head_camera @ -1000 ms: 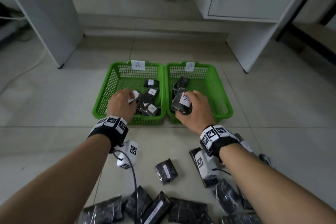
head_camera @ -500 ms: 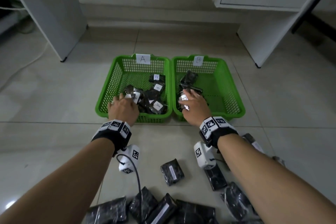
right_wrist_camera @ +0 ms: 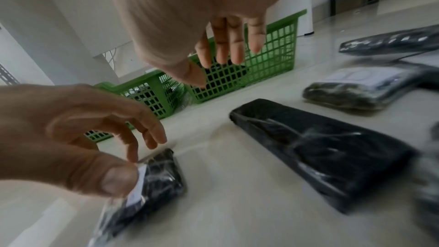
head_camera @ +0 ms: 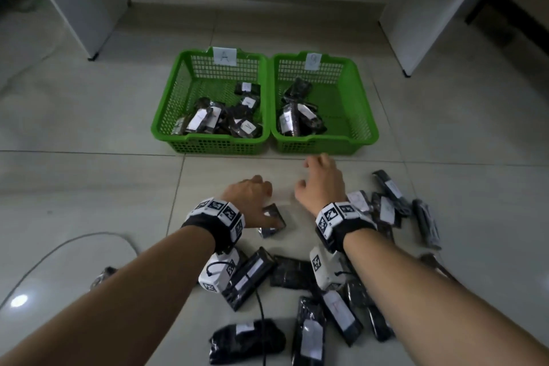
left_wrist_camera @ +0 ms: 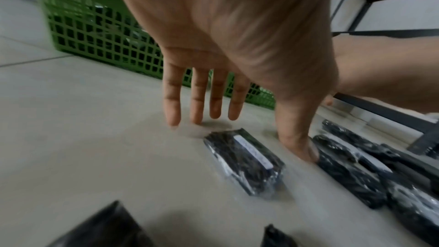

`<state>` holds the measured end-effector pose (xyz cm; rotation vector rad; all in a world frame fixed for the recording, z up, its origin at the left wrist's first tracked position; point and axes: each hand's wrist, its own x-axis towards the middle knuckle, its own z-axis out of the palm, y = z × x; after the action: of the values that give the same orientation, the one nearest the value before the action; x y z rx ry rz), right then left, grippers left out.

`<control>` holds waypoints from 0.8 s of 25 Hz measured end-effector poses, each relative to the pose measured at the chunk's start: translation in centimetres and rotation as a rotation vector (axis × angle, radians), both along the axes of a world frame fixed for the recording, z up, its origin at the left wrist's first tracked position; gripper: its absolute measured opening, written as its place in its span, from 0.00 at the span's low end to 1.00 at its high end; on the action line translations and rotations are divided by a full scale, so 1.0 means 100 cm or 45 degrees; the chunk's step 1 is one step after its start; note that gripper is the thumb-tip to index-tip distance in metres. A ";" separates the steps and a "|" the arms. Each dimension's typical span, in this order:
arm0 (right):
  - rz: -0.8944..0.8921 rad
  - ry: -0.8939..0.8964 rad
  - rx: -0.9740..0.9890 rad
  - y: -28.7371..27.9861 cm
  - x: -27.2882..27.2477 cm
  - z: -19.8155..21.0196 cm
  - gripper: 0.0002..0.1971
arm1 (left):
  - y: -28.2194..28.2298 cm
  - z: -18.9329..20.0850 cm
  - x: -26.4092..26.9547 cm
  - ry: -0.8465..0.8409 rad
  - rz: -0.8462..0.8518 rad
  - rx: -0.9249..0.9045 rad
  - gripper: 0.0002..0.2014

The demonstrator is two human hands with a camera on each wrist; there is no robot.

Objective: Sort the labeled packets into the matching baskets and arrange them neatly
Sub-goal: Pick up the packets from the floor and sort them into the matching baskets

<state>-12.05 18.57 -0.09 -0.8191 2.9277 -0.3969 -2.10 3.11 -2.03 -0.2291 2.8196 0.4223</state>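
Observation:
Two green baskets stand side by side on the floor, basket A (head_camera: 166, 119) on the left and basket B (head_camera: 365, 104) on the right, each with several black packets inside. My left hand (head_camera: 261, 202) hovers over a small black packet with a white label (head_camera: 273, 221) that lies alone in front of the baskets. In the left wrist view its fingers (left_wrist_camera: 197, 104) and thumb are spread on either side of that packet (left_wrist_camera: 244, 161) without gripping it. My right hand (head_camera: 318, 175) floats open and empty just in front of basket B, fingers (right_wrist_camera: 225, 44) relaxed.
Several loose black packets (head_camera: 297, 273) lie scattered on the tiles under and right of my wrists, more at the far right (head_camera: 389, 190). A thin cable (head_camera: 59, 249) curves across the floor at left. White cabinet legs (head_camera: 416, 24) stand behind the baskets.
Both hands have pulled back out of the baskets toward me and down to the floor, leaving their packets inside. The left hand now hovers over a single packet.

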 end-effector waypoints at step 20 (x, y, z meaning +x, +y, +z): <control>-0.872 -1.075 -1.186 0.065 -0.011 0.003 0.16 | 0.009 0.070 -0.070 0.391 0.800 2.151 0.23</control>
<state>-13.13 25.02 0.23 0.3610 2.0052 -1.6950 -9.11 4.06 4.92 -0.6137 1.5520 2.7227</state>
